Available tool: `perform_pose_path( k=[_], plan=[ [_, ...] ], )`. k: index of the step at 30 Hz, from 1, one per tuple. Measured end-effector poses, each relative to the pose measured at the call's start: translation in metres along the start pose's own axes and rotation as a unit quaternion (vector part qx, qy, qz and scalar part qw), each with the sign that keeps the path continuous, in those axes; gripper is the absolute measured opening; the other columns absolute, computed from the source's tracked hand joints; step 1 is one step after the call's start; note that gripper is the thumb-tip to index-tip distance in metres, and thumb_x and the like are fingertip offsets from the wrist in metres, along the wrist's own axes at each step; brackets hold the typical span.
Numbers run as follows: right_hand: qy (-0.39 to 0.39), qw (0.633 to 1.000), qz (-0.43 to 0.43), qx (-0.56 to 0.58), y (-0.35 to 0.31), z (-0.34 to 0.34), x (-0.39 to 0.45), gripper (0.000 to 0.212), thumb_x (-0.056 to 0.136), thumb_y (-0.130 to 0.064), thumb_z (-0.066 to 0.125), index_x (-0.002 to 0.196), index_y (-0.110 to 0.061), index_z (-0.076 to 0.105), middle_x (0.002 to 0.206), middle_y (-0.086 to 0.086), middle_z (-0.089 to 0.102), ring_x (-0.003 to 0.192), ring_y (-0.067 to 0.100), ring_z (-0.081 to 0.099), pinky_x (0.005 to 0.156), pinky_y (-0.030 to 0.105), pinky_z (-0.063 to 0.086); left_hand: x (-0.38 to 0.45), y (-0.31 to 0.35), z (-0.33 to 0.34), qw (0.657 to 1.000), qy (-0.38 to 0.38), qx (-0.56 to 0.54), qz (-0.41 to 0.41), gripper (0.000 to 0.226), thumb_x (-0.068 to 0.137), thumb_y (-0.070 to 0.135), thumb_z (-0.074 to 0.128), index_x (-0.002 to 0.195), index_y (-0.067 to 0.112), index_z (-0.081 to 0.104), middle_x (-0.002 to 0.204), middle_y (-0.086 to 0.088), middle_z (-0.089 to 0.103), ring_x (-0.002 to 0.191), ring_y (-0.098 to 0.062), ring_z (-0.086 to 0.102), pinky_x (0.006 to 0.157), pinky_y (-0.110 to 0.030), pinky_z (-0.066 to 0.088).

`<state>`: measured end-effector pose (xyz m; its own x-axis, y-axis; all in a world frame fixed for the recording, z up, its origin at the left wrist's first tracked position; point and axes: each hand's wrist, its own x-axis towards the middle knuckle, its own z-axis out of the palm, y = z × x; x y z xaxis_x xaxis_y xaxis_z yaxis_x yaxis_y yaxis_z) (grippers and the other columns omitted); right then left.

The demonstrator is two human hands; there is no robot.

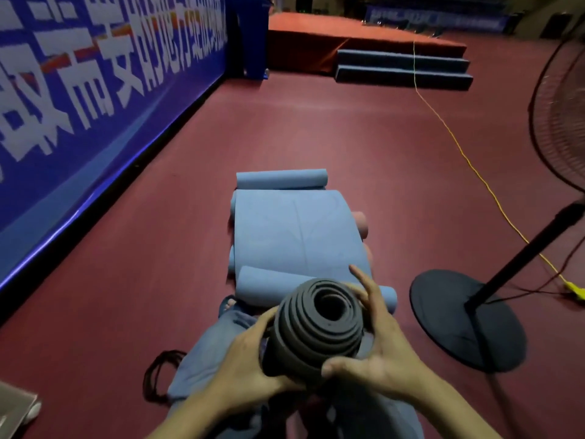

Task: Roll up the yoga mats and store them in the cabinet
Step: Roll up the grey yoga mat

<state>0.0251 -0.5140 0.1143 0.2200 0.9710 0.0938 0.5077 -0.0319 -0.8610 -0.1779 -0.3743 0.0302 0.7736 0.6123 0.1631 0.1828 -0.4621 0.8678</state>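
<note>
**Grey roll in both hands**

We hold the rolled grey mat (318,327) end-on, just in front of the blue mat (300,236). Our left hand (250,359) curls around its left side; our right hand (376,340) cups the right, fingers spread. A fan base (459,321) stands right of the blue mat.

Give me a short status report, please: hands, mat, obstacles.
Left hand and right hand grip rolled grey mat. Blue mats lie ahead. No cabinet in view.
</note>
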Motion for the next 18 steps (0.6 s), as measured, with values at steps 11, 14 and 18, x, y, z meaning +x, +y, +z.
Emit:
perform_pose_path(
  k=[11,14,18],
  plan=[
    [-0.085,0.969,-0.027,-0.230,-0.031,-0.012,0.010,0.120,0.065,-0.087,0.068,0.159,-0.045,0.008,0.165,-0.023,0.005,0.155,0.004,-0.002,0.126,0.032,0.015,-0.010,-0.007,0.007,0.998,0.033,-0.042,0.033,0.096,0.079,0.061,0.079,0.157,0.022,0.037,0.151,0.009,0.052,0.138,-0.014,0.051,0.111,-0.024,0.040],
    [-0.077,0.940,0.000,-0.331,-0.028,-0.008,0.027,0.114,0.067,-0.099,0.046,0.159,-0.049,0.000,0.167,-0.019,-0.013,0.152,0.011,-0.027,0.127,0.039,0.005,-0.001,0.002,0.008,0.994,0.048,-0.091,0.023,0.080,0.088,0.067,0.062,0.155,0.027,0.040,0.153,0.008,0.051,0.143,-0.015,0.046,0.112,-0.019,0.035],
    [-0.068,0.935,0.032,-0.346,-0.025,0.002,0.048,0.109,0.070,-0.099,0.035,0.158,-0.048,-0.004,0.168,-0.016,-0.014,0.153,0.016,-0.027,0.125,0.042,0.009,0.005,-0.004,0.014,0.984,0.095,-0.151,-0.010,0.072,0.090,0.069,0.057,0.148,0.028,0.049,0.150,0.001,0.054,0.142,-0.024,0.048,0.113,-0.043,0.040]
  ],
)
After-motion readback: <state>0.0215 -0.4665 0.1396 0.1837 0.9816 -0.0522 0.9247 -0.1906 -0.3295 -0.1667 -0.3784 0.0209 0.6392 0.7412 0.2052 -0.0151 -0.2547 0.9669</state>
